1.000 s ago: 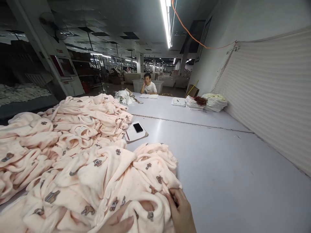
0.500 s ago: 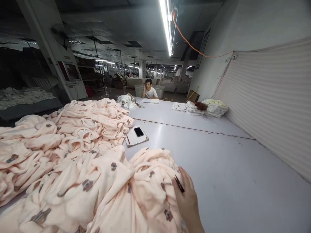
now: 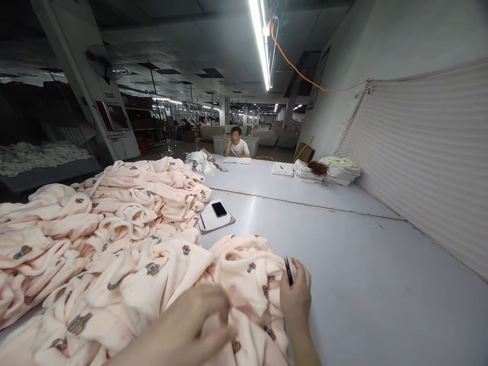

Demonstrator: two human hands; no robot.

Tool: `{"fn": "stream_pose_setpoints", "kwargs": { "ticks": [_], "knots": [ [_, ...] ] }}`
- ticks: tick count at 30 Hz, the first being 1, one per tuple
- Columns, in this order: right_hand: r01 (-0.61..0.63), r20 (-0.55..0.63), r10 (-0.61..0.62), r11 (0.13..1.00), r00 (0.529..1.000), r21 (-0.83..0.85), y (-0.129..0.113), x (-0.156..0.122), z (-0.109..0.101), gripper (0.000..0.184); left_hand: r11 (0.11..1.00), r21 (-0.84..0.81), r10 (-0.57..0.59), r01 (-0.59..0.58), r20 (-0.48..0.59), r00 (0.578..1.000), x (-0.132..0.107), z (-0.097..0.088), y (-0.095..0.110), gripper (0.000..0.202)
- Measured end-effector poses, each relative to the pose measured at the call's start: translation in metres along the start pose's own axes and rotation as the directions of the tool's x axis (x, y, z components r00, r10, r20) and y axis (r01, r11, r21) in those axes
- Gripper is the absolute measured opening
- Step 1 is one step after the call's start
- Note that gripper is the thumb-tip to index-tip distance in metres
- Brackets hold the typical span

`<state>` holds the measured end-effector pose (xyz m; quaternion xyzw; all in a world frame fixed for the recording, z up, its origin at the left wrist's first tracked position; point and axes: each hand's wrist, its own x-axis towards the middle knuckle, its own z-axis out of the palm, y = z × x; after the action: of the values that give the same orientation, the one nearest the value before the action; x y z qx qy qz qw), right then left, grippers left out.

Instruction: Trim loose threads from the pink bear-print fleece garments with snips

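Note:
My left hand (image 3: 198,323), blurred by motion, is above pale pink plush fabric at the lower middle. Its fingers are bent and the thumb is apart from them; nothing shows between them. My right hand (image 3: 296,292) is at the right edge of the near heap of fabric (image 3: 244,264), closed around small black thread snips (image 3: 288,271) whose two narrow blades point up and away. Whether its fingers also grip the cloth, I cannot tell. Brown bear-like figures are printed on the fabric, which lies in folds and joins a larger pink pile (image 3: 152,183) to the left.
A clipboard with paper (image 3: 213,218) and a black phone (image 3: 219,209) lie beyond the fabric on the pale table (image 3: 366,274). Folded white stacks (image 3: 339,170) sit at the far right. A person (image 3: 238,145) sits at the far edge; a striped curtain (image 3: 427,147) hangs right.
My left hand has come into view over the fabric. My right hand has shifted slightly right with the snips, and the near fabric's folds have changed.

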<state>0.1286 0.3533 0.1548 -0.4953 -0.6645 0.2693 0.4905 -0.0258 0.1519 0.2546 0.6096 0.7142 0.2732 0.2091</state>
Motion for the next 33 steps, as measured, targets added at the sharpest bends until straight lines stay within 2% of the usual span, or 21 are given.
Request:
{"fn": "stream_pose_setpoints", "kwargs": {
  "ticks": [1,2,4,5,7,11,14,16,18,21,23,24,25,26,27,28,29,30,31,32,33],
  "knots": [
    [0.032,-0.004,-0.032,0.999,0.999,0.015,-0.01,-0.01,0.004,0.041,1.0,0.024,0.002,-0.003,0.04,0.999,0.011,0.007,0.001,0.016],
    [0.066,0.021,-0.067,0.997,0.998,0.038,-0.018,-0.02,0.01,0.04,0.996,0.089,-0.002,-0.012,0.158,0.987,0.02,0.017,0.0,0.014],
    [0.104,0.164,-0.116,0.991,0.98,0.079,-0.026,-0.038,0.022,0.035,0.994,0.102,-0.003,-0.029,0.306,0.952,0.025,0.041,-0.006,0.007],
    [0.099,0.252,-0.118,0.991,0.96,0.086,-0.024,-0.043,0.026,0.032,0.994,0.11,-0.025,-0.016,0.364,0.931,0.021,0.053,-0.011,0.007],
    [0.055,0.297,-0.076,0.995,0.952,0.078,-0.009,-0.045,0.031,0.021,0.994,0.103,-0.066,0.026,0.404,0.912,0.0,0.069,-0.021,0.014],
    [-0.074,0.2,0.057,0.994,0.978,0.079,0.033,-0.026,0.016,0.029,0.989,0.079,-0.149,0.128,0.433,0.889,-0.053,0.068,-0.034,0.024],
    [-0.146,0.215,0.119,0.982,0.969,0.116,0.048,-0.017,-0.006,0.03,0.982,0.051,-0.186,0.183,0.449,0.874,-0.067,0.056,-0.032,0.01],
    [-0.174,0.23,0.138,0.974,0.963,0.144,0.047,-0.018,-0.018,0.03,0.976,0.018,-0.205,0.216,0.393,0.896,-0.06,0.048,-0.029,0.008],
    [-0.173,0.237,0.13,0.97,0.963,0.171,0.04,-0.023,-0.027,0.027,0.967,-0.034,-0.231,0.251,0.285,0.93,-0.045,0.039,-0.026,0.009],
    [-0.107,0.244,0.048,0.967,0.969,0.231,0.021,-0.036,-0.039,0.02,0.947,-0.113,-0.288,0.301,0.119,0.95,-0.016,0.025,-0.021,0.024],
    [-0.053,0.284,-0.033,0.956,0.958,0.289,0.005,-0.049,-0.049,0.015,0.96,-0.136,-0.254,0.244,-0.056,0.966,0.004,0.02,-0.017,0.033],
    [-0.039,0.34,-0.076,0.948,0.937,0.317,-0.002,-0.055,-0.055,0.014,0.978,-0.119,-0.189,0.171,-0.158,0.969,0.015,0.019,-0.014,0.035],
    [-0.029,0.433,-0.136,0.935,0.891,0.353,-0.009,-0.062,-0.062,0.013,0.992,-0.088,-0.105,0.086,-0.23,0.968,0.026,0.02,-0.011,0.037],
    [-0.035,0.614,-0.227,0.923,0.756,0.384,-0.013,-0.067,-0.069,0.015,0.999,-0.053,-0.017,0.004,-0.253,0.967,0.037,0.024,-0.007,0.038],
    [-0.062,0.725,-0.249,0.926,0.642,0.373,-0.014,-0.071,-0.076,0.017,0.998,-0.027,0.054,-0.062,-0.227,0.972,0.048,0.029,-0.003,0.037],
    [-0.103,0.793,-0.232,0.933,0.563,0.346,-0.013,-0.073,-0.083,0.02,0.995,-0.016,0.096,-0.099,-0.157,0.983,0.058,0.036,0.001,0.036],
    [-0.15,0.809,-0.167,0.942,0.564,0.299,-0.009,-0.072,-0.089,0.023,0.993,-0.015,0.116,-0.117,-0.07,0.991,0.066,0.044,0.004,0.036],
    [-0.201,0.76,-0.056,0.95,0.647,0.24,-0.002,-0.069,-0.094,0.026,0.992,-0.015,0.127,-0.127,0.015,0.992,0.073,0.053,0.008,0.036],
    [-0.262,0.652,0.079,0.947,0.754,0.188,0.006,-0.064,-0.097,0.029,0.991,-0.006,0.137,-0.137,0.083,0.987,0.077,0.064,0.011,0.035],
    [-0.325,0.507,0.209,0.934,0.836,0.151,0.014,-0.056,-0.097,0.03,0.989,0.014,0.146,-0.15,0.132,0.98,0.079,0.074,0.014,0.036],
    [-0.377,0.365,0.31,0.917,0.878,0.129,0.023,-0.048,-0.096,0.031,0.985,0.041,0.156,-0.165,0.171,0.973,0.079,0.084,0.016,0.036]
  ]
}}
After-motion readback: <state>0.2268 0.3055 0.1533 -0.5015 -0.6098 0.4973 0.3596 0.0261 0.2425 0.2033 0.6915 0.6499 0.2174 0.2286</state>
